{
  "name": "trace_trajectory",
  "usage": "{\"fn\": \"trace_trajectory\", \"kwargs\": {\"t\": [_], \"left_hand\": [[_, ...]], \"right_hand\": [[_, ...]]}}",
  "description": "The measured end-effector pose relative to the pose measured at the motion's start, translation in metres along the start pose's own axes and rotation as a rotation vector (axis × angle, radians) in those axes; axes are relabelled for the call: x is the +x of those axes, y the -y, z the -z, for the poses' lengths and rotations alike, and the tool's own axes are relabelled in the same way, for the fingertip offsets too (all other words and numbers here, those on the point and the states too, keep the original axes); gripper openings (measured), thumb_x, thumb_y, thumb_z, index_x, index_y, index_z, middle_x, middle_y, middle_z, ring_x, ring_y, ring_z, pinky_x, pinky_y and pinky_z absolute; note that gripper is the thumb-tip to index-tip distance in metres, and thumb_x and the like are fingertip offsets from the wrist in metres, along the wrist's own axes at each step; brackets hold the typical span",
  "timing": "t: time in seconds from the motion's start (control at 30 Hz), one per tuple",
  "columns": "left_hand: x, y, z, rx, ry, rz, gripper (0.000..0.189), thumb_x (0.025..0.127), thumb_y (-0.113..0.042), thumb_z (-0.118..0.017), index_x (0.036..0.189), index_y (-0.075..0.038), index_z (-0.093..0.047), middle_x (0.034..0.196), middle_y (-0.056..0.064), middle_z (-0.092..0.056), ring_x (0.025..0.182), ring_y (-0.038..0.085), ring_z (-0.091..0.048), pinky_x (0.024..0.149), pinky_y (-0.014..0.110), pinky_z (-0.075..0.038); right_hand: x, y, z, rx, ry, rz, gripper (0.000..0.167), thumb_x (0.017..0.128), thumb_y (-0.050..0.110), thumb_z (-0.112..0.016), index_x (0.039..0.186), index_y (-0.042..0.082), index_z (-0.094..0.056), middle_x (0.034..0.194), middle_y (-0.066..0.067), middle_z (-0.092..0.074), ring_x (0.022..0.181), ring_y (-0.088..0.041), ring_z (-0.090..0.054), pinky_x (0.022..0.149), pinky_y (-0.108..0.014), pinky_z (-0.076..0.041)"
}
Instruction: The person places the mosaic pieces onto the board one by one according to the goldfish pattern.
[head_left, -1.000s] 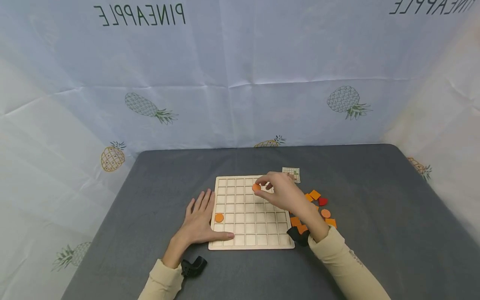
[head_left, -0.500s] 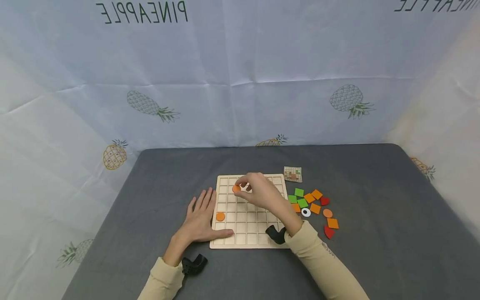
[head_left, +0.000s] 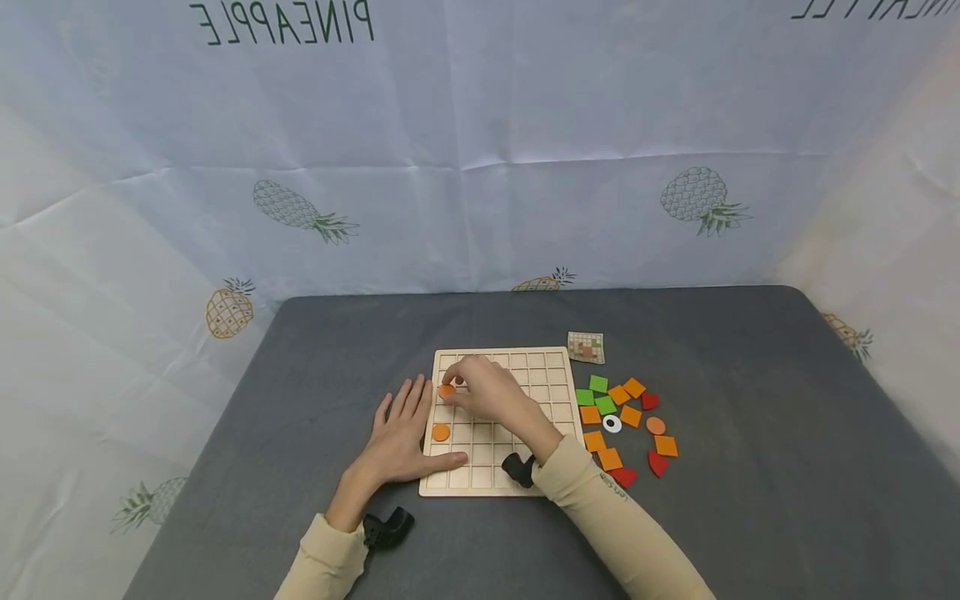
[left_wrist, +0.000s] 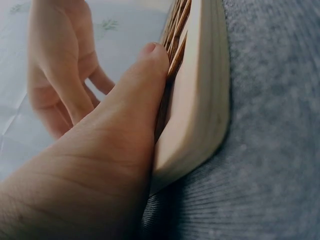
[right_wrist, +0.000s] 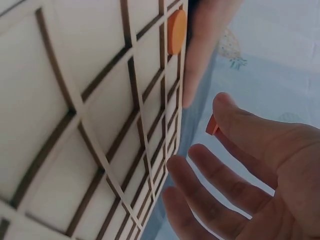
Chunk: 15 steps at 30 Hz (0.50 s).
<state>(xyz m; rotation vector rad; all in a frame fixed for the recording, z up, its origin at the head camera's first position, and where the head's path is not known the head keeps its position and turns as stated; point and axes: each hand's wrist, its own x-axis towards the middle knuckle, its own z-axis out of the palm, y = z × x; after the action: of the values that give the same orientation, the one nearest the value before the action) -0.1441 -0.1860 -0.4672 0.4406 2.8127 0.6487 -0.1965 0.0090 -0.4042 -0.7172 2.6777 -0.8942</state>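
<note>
A pale wooden grid board lies on the dark table. My right hand pinches an orange disc between thumb and finger over the board's left column; in the right wrist view this disc shows edge-on, apart from the grid. Another orange disc sits in a left-column cell nearer to me. Spread along the left side is my left hand, fingers straight, its thumb across the near left corner. The left wrist view shows that thumb resting against the board's rim.
Right of the board lie loose pieces: green squares, orange squares, red pieces, a white ring-like disc and another orange disc. A small printed grid card lies by the far right corner.
My right hand has carried the orange disc leftward across the board, from the far right part to the left column. The loose pieces on the right are uncovered. My left hand stays put.
</note>
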Motion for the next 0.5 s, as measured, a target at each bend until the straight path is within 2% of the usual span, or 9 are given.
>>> {"fn": "trace_trajectory", "kwargs": {"t": [0.2, 0.37, 0.5], "left_hand": [[-0.002, 0.002, -0.004, -0.029, -0.055, -0.046, 0.141, 0.080, -0.093, -0.065, 0.172, 0.004, -0.018, 0.181, 0.028, -0.015, 0.168, 0.052, -0.012, 0.131, 0.075, -0.005], [-0.001, 0.001, -0.002, -0.006, -0.015, -0.019, 0.135, 0.084, -0.079, -0.074, 0.173, 0.003, -0.015, 0.182, 0.026, -0.010, 0.169, 0.050, -0.009, 0.133, 0.074, -0.004], [0.000, 0.000, -0.001, 0.020, 0.013, 0.001, 0.130, 0.086, -0.069, -0.078, 0.173, 0.002, -0.012, 0.183, 0.024, -0.008, 0.170, 0.049, -0.007, 0.133, 0.073, -0.005]], "right_hand": [[0.007, 0.001, -0.010, -0.033, -0.027, -0.037, 0.025, 0.097, 0.015, -0.082, 0.120, 0.006, -0.082, 0.125, -0.015, -0.078, 0.115, -0.033, -0.075, 0.093, -0.049, -0.063], [0.008, 0.000, -0.016, -0.059, -0.049, -0.044, 0.021, 0.097, 0.013, -0.083, 0.116, 0.005, -0.082, 0.128, -0.016, -0.078, 0.113, -0.034, -0.075, 0.087, -0.047, -0.064], [0.009, -0.002, -0.019, -0.074, -0.075, -0.034, 0.019, 0.098, 0.014, -0.082, 0.114, 0.004, -0.083, 0.123, -0.016, -0.078, 0.108, -0.033, -0.075, 0.085, -0.046, -0.064]]}}
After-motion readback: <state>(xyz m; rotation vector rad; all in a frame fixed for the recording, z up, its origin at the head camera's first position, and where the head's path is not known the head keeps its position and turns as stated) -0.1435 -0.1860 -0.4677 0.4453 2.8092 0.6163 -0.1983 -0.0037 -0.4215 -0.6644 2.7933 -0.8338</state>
